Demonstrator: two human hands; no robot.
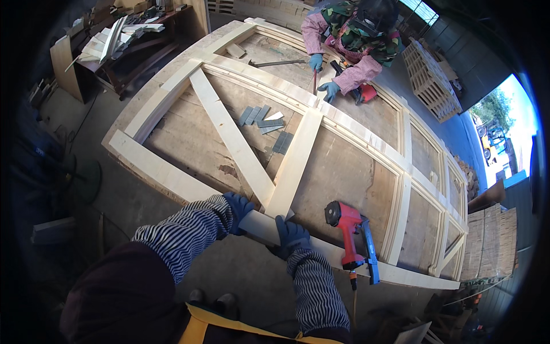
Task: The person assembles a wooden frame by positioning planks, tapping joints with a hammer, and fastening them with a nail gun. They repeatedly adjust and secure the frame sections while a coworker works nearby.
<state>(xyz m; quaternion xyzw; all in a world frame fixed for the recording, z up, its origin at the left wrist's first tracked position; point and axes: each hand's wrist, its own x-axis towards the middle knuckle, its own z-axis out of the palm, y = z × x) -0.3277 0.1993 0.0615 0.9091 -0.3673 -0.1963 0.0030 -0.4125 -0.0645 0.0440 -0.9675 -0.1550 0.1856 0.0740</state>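
Observation:
A large pale timber frame [299, 163] lies flat on a wooden worktop, with crosspieces and a diagonal brace [229, 129]. My left hand [238, 212], in a blue glove, is curled over its front rail [260, 226], left of where a crosspiece meets it. My right hand [292, 236], also gloved, grips the same rail just right of that joint, thumb reaching up onto the wood. Both palms are hidden. To the right of my right hand, a red and black nail gun [345, 229] with a blue magazine rests on the frame, its hose hanging down.
Several grey fastener strips [254, 116] lie inside the frame. Across the table, a person [358, 46] in blue gloves leans over the far rail with a rod-like tool [315, 82]; a second red nail gun [366, 93] lies close by. A hammer-like tool [278, 63] sits farther left. Wood scraps [112, 43] fill a back-left bench.

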